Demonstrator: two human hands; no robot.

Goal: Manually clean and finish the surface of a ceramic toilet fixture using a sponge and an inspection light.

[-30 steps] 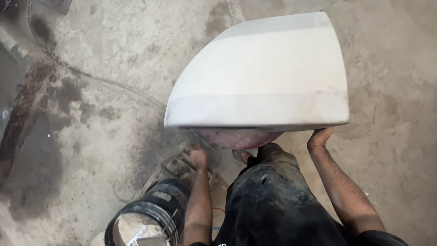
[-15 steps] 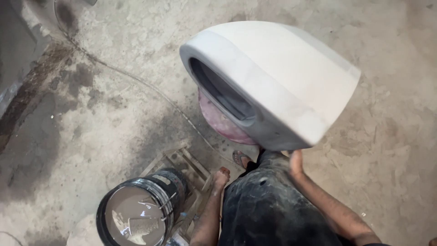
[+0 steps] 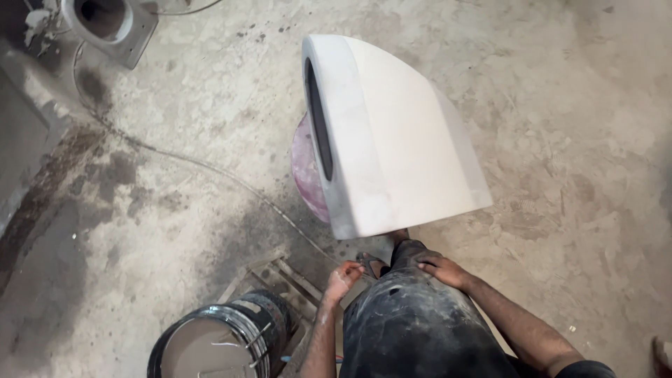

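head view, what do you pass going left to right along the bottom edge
black bucket → wooden frame → left hand → dusty dark trousers → right hand

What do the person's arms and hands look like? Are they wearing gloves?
No gloves. The left hand and right hand are both bare, and so are the forearms, with no watch or rings that show. A dark short sleeve just peeks in at the right arm's top. Pale dust speckles the dark dusty trousers beside them.

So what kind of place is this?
Probably a workshop where moulded parts get made or finished: a big white moulded shell sits on a stained concrete floor, beside a black bucket holding pale liquid.
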